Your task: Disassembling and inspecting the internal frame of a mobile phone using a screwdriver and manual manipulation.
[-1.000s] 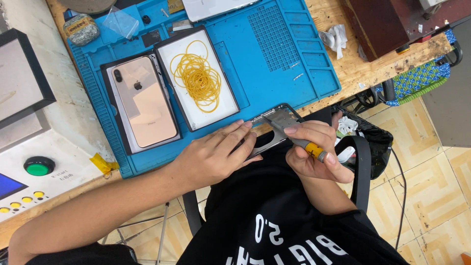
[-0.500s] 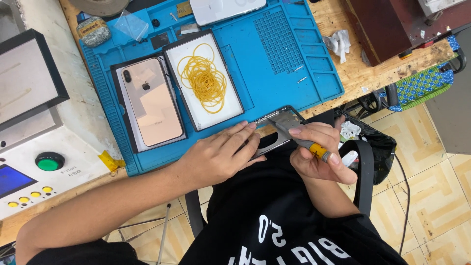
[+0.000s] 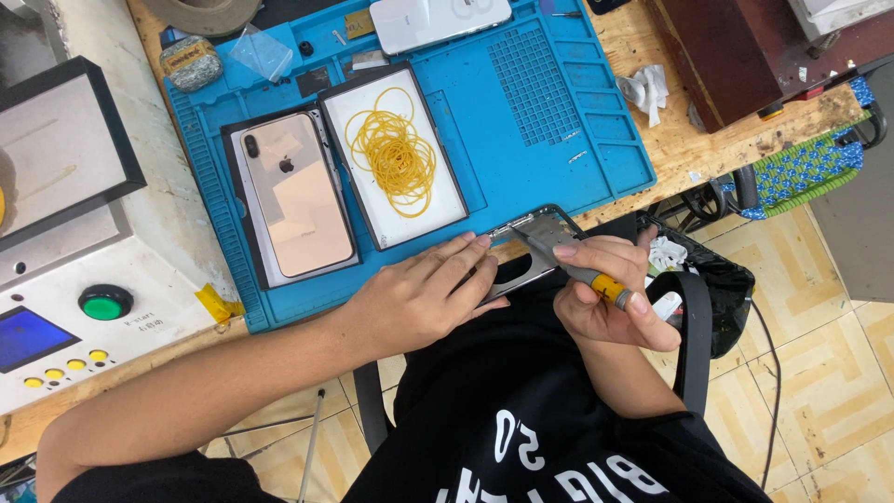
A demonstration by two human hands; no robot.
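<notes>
Left hand [image 3: 424,293]: lies flat, fingers spread, pressing down a phone frame [image 3: 526,247].
Right hand [image 3: 610,298]: closed around a screwdriver [image 3: 573,270] with a yellow band, its tip on the frame.
Phone frame: at the near edge of the blue mat [image 3: 549,121], partly off the surface [image 3: 708,140].
Far left on mat: a gold phone [image 3: 293,191] beside a white tray [image 3: 447,200] of yellow rubber bands [image 3: 396,154].
</notes>
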